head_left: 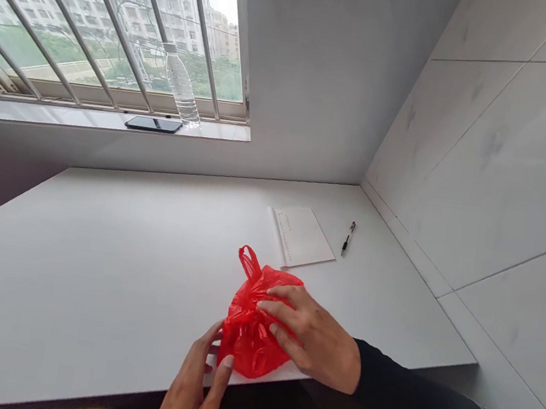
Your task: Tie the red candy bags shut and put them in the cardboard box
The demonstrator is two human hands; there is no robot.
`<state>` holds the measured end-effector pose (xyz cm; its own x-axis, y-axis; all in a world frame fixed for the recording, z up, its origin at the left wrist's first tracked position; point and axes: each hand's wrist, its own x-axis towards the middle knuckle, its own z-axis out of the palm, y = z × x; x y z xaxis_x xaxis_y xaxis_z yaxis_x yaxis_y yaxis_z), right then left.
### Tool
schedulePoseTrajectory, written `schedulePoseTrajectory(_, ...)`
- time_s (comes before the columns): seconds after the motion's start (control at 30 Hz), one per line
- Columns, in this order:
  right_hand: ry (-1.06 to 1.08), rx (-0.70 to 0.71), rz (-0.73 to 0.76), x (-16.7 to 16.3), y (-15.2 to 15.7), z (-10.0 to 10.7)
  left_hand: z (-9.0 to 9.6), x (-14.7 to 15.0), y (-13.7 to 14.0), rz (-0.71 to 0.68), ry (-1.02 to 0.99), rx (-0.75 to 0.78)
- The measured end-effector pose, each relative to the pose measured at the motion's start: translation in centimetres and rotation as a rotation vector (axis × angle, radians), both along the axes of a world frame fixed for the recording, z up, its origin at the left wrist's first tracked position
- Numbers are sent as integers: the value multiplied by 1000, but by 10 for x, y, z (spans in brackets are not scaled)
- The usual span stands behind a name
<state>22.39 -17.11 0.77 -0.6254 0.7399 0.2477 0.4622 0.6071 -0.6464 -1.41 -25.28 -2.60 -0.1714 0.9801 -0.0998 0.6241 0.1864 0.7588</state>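
A crumpled, glossy red plastic bag [252, 322] with a loop handle sticking up sits at the near edge of the white table [94, 261], lower centre of the frame. Its contents cannot be seen. The right hand [310, 337] lies spread over it, fingers pressing the plastic; the left hand [196, 385] touches its lower left side, fingers loosely open. A notepad [301, 236] and a pen [348, 237] lie beyond.

The bag [251, 326] is thin red plastic, crinkled and glossy. The table [94, 261] looks smooth, matt white. The notepad [303, 236] is plain paper. The bottle [182, 85] on the sill is clear plastic, the phone [153, 124] glossy black, perhaps glass-faced. The wall tiles [501, 154] look smooth.
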Motion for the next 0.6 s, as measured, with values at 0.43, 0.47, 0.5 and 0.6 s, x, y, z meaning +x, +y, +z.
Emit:
schedulePoseTrajectory(0.43, 91, -145, -188, 9, 24, -12, 6, -7, 30, 20, 102, 174)
schedulePoseTrajectory(0.47, 119, -173, -239, 15, 24, -8, 8, -10, 30, 57, 115, 192)
schedulePoseTrajectory(0.5, 147, -202, -281, 20, 23, -5, 10, -11, 30, 88, 126, 215)
schedulePoseTrajectory(0.6, 202, -257, -289, 24, 18, -1, 14, 4, 32, 67, 152, 306)
